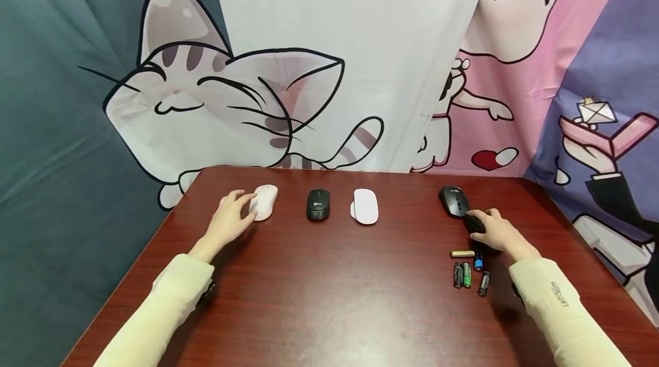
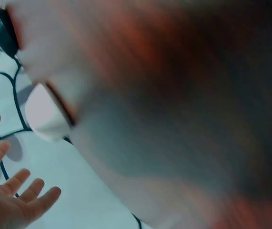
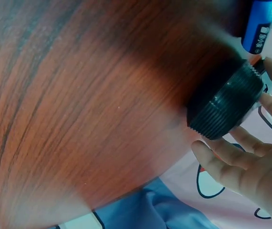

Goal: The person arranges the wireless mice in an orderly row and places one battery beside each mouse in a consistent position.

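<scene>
My left hand (image 1: 226,224) is at the right-angled reach of the left arm, its fingertips right at the near-left side of a white mouse (image 1: 264,202). The left wrist view shows its fingers (image 2: 43,202) spread, with the mouse (image 2: 45,114) beyond them. On the right, my right hand (image 1: 500,232) lies over a black mouse (image 1: 473,224), covering part of it. In the right wrist view the loosely spread fingers and thumb are around the mouse's ribbed side (image 3: 226,102), not curled tightly. A blue battery (image 1: 478,261) lies just beside this mouse.
Another black mouse (image 1: 454,201) sits just behind the right hand. Between the hands stand a dark mouse (image 1: 318,204) and a white mouse (image 1: 366,207). Several batteries, including a gold one (image 1: 462,254) and a green one (image 1: 467,275), lie near the right forearm. A printed curtain (image 1: 329,7) hangs behind the table.
</scene>
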`<action>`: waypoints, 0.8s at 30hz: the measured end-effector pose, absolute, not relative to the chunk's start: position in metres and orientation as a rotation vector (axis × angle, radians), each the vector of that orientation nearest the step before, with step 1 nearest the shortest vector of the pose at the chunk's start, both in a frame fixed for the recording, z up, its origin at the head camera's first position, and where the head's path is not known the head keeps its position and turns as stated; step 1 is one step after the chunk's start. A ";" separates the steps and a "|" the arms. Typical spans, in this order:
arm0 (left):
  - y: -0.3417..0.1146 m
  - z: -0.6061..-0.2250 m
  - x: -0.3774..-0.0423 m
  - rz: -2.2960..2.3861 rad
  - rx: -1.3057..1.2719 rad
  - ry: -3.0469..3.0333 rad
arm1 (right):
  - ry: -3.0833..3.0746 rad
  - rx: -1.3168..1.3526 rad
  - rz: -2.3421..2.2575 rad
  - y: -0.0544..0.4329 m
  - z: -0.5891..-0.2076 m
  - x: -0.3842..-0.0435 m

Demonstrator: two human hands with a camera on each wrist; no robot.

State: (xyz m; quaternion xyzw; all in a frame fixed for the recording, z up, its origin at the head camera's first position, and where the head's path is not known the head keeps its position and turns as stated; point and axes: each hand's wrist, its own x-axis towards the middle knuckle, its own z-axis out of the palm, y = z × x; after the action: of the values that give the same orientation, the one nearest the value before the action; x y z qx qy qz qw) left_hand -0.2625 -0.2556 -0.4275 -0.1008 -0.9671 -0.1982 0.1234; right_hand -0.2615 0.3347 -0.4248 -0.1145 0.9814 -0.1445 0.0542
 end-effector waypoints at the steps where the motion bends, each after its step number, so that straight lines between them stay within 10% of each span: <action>1: -0.259 -0.428 -0.261 -0.578 -0.293 -2.827 | 2.977 -0.349 -0.437 0.336 -0.425 -0.262; 24: -0.290 -0.431 -0.249 -0.501 -0.269 -2.853 | 2.945 -0.351 -0.361 0.338 -0.422 -0.270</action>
State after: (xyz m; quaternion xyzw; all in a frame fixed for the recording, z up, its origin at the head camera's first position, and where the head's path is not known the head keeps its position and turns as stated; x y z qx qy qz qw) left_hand -0.2491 -0.2899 -0.4312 -0.0918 -0.9741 -0.1710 0.1159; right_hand -0.2698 0.3385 -0.4221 -0.1171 0.9828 -0.1205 0.0769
